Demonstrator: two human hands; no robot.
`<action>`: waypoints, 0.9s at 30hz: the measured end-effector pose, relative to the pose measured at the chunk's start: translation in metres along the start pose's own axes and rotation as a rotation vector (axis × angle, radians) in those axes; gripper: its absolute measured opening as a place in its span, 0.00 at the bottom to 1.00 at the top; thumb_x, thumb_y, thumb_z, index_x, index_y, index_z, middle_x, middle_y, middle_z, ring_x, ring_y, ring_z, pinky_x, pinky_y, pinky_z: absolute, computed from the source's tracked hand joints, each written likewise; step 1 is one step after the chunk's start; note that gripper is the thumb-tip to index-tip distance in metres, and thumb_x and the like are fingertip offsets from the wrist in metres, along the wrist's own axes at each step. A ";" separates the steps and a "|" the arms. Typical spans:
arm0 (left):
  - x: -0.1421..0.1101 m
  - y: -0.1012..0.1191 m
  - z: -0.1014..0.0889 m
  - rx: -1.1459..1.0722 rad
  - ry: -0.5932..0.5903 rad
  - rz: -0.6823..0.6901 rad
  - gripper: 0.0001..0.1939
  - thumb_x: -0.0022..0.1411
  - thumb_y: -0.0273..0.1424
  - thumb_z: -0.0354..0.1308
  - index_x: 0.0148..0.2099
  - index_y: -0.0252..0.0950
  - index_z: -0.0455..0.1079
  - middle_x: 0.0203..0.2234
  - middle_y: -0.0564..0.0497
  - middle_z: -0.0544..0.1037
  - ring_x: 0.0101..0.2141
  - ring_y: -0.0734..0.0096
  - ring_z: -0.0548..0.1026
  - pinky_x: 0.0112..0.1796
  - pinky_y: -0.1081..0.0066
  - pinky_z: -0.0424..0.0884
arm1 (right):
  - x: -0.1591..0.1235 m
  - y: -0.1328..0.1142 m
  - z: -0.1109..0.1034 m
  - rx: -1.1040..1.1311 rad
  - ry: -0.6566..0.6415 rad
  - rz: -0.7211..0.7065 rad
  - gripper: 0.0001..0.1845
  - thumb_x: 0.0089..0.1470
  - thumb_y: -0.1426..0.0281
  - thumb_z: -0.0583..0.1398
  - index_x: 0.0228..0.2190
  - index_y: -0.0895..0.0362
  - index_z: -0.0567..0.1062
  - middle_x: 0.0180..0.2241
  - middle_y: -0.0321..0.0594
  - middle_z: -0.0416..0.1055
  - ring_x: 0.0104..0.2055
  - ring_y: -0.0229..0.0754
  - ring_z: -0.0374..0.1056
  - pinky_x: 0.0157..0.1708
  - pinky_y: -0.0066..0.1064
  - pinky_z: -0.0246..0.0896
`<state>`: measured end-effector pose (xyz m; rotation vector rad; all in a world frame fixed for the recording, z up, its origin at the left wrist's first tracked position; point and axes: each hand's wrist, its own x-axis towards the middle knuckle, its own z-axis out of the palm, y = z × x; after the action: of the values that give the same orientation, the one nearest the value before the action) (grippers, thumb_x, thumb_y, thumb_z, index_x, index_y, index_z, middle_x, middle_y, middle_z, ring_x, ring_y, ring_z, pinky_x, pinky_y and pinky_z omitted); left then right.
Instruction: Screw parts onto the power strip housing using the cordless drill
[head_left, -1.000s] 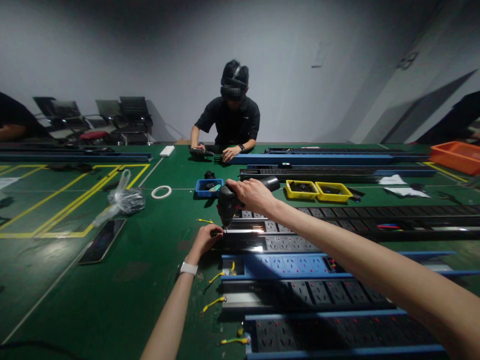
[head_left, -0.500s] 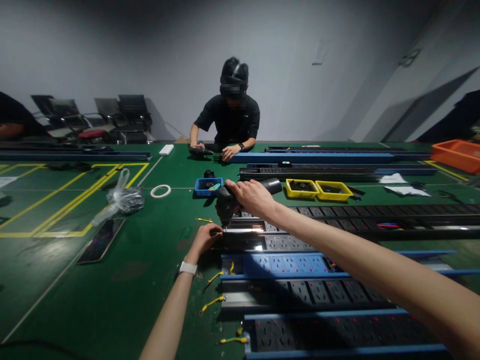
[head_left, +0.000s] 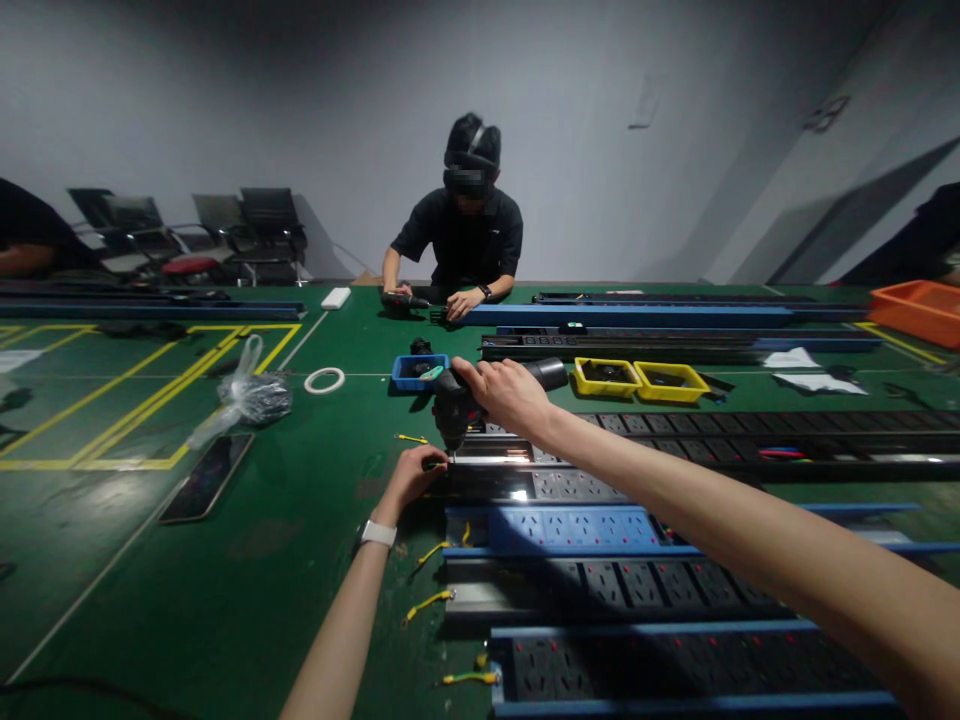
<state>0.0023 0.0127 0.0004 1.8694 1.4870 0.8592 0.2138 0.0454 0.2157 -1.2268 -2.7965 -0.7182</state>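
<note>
My right hand (head_left: 511, 395) is wrapped round a black cordless screwdriver (head_left: 451, 408), held upright with its bit pointing down. The bit meets the left end of a dark power strip (head_left: 499, 485) among several lying side by side. Beside the bit, my left hand (head_left: 411, 478) is closed in a pinch at that end; what lies between its fingertips is too small to make out. Short yellow-green wires (head_left: 427, 607) stick out from the left ends of nearby strips, including a blue power strip (head_left: 570, 527) and a black-socketed strip (head_left: 622, 672) closer to me.
Behind the screwdriver stand a blue bin (head_left: 420, 373) and two yellow bins (head_left: 670, 382). To the left lie a phone (head_left: 208, 478), a plastic bag (head_left: 259, 395) and a white ring (head_left: 324, 380). Across the table a co-worker (head_left: 465, 230) handles another tool. An orange crate (head_left: 919, 315) sits far right.
The whole view has shifted very slightly. Both hands and the screwdriver keep the same place at the strip's end.
</note>
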 end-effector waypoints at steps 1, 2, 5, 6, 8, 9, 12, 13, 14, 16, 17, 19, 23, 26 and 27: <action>0.000 -0.001 0.000 0.006 0.003 -0.002 0.08 0.58 0.34 0.63 0.39 0.36 0.78 0.38 0.50 0.81 0.39 0.72 0.76 0.43 0.75 0.68 | 0.000 -0.002 -0.002 0.001 -0.015 0.021 0.34 0.61 0.70 0.49 0.65 0.50 0.45 0.44 0.45 0.71 0.42 0.40 0.71 0.40 0.29 0.57; 0.000 -0.001 0.001 0.013 0.006 -0.001 0.07 0.58 0.32 0.63 0.39 0.36 0.78 0.38 0.50 0.81 0.39 0.73 0.76 0.43 0.75 0.69 | 0.000 -0.004 -0.003 0.005 -0.029 0.042 0.34 0.61 0.71 0.49 0.65 0.50 0.44 0.43 0.45 0.72 0.41 0.41 0.71 0.40 0.29 0.57; 0.000 -0.003 0.002 0.030 0.019 0.032 0.06 0.57 0.28 0.63 0.38 0.37 0.78 0.37 0.51 0.81 0.39 0.73 0.77 0.44 0.75 0.69 | 0.002 -0.006 -0.004 0.024 -0.054 0.098 0.36 0.59 0.72 0.50 0.66 0.51 0.42 0.42 0.46 0.72 0.40 0.42 0.72 0.39 0.29 0.59; 0.000 -0.003 0.002 0.031 0.024 0.047 0.05 0.57 0.27 0.63 0.38 0.36 0.78 0.37 0.51 0.81 0.39 0.73 0.77 0.44 0.75 0.69 | 0.003 -0.005 -0.004 0.032 -0.061 0.108 0.38 0.58 0.71 0.51 0.66 0.52 0.42 0.42 0.47 0.73 0.40 0.43 0.72 0.39 0.29 0.59; -0.001 -0.003 0.002 0.028 0.032 0.067 0.05 0.58 0.27 0.62 0.38 0.36 0.78 0.37 0.50 0.81 0.38 0.73 0.77 0.43 0.75 0.70 | 0.004 -0.001 -0.002 0.049 -0.081 0.123 0.40 0.57 0.70 0.53 0.66 0.53 0.41 0.43 0.48 0.72 0.40 0.43 0.72 0.39 0.29 0.60; -0.001 -0.003 0.002 0.025 0.036 0.068 0.05 0.58 0.28 0.62 0.38 0.36 0.78 0.37 0.50 0.81 0.38 0.73 0.77 0.43 0.75 0.70 | 0.004 0.000 -0.001 0.057 -0.097 0.133 0.42 0.56 0.69 0.54 0.66 0.54 0.41 0.43 0.49 0.72 0.41 0.43 0.72 0.39 0.29 0.60; -0.002 -0.002 0.002 0.011 0.038 0.046 0.06 0.59 0.30 0.62 0.38 0.36 0.78 0.37 0.50 0.81 0.39 0.73 0.77 0.43 0.75 0.69 | -0.001 0.003 0.001 0.064 -0.137 0.160 0.48 0.53 0.66 0.59 0.67 0.55 0.40 0.43 0.49 0.72 0.41 0.44 0.72 0.40 0.29 0.61; -0.002 -0.002 0.002 0.007 0.037 0.037 0.07 0.59 0.31 0.62 0.38 0.36 0.78 0.37 0.50 0.81 0.39 0.73 0.77 0.43 0.75 0.69 | -0.003 0.002 0.000 0.059 -0.143 0.169 0.48 0.52 0.66 0.59 0.67 0.55 0.40 0.43 0.48 0.72 0.41 0.45 0.72 0.41 0.29 0.61; -0.001 -0.003 0.002 0.003 0.034 0.032 0.08 0.59 0.34 0.62 0.38 0.36 0.79 0.37 0.50 0.80 0.39 0.72 0.77 0.43 0.75 0.68 | -0.006 -0.001 -0.001 0.049 -0.144 0.179 0.47 0.53 0.67 0.59 0.67 0.54 0.40 0.43 0.48 0.72 0.41 0.45 0.72 0.41 0.30 0.61; -0.001 -0.004 0.002 -0.005 0.024 0.029 0.12 0.60 0.39 0.62 0.39 0.36 0.79 0.37 0.49 0.80 0.39 0.71 0.77 0.43 0.75 0.68 | -0.012 -0.008 -0.006 0.019 -0.143 0.197 0.41 0.57 0.69 0.54 0.66 0.53 0.42 0.42 0.47 0.72 0.41 0.43 0.71 0.41 0.30 0.62; 0.000 -0.005 0.002 -0.008 0.017 0.028 0.14 0.60 0.41 0.62 0.39 0.36 0.79 0.37 0.49 0.80 0.40 0.71 0.77 0.43 0.75 0.68 | -0.014 -0.012 -0.009 0.003 -0.142 0.205 0.38 0.59 0.71 0.51 0.66 0.53 0.42 0.41 0.48 0.71 0.41 0.42 0.71 0.41 0.30 0.62; 0.000 -0.006 0.001 -0.010 0.006 0.024 0.16 0.59 0.43 0.62 0.39 0.35 0.79 0.38 0.49 0.80 0.40 0.70 0.77 0.43 0.74 0.68 | -0.018 -0.021 -0.015 -0.021 -0.138 0.211 0.33 0.61 0.74 0.44 0.66 0.52 0.43 0.40 0.48 0.71 0.40 0.41 0.71 0.41 0.30 0.61; 0.000 -0.005 0.001 -0.024 0.001 0.023 0.16 0.59 0.43 0.62 0.39 0.35 0.79 0.38 0.48 0.80 0.41 0.70 0.77 0.44 0.75 0.67 | -0.019 -0.031 -0.025 -0.026 -0.148 0.210 0.33 0.62 0.77 0.39 0.66 0.49 0.42 0.40 0.49 0.71 0.40 0.41 0.70 0.40 0.31 0.61; -0.001 -0.004 0.001 -0.030 0.001 0.028 0.16 0.59 0.43 0.61 0.39 0.35 0.79 0.38 0.48 0.80 0.40 0.70 0.76 0.44 0.75 0.68 | -0.018 -0.032 -0.027 -0.024 -0.168 0.213 0.34 0.62 0.77 0.40 0.67 0.50 0.42 0.40 0.49 0.71 0.41 0.40 0.69 0.41 0.30 0.60; -0.001 -0.004 0.001 -0.031 0.000 0.029 0.16 0.60 0.43 0.61 0.39 0.35 0.79 0.38 0.48 0.80 0.40 0.70 0.76 0.44 0.75 0.68 | -0.018 -0.032 -0.027 -0.023 -0.172 0.215 0.33 0.62 0.77 0.40 0.67 0.50 0.42 0.40 0.49 0.71 0.41 0.40 0.69 0.41 0.30 0.60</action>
<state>0.0003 0.0128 -0.0037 1.8730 1.4419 0.8913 0.1989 0.0033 0.2236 -1.6357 -2.7296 -0.6609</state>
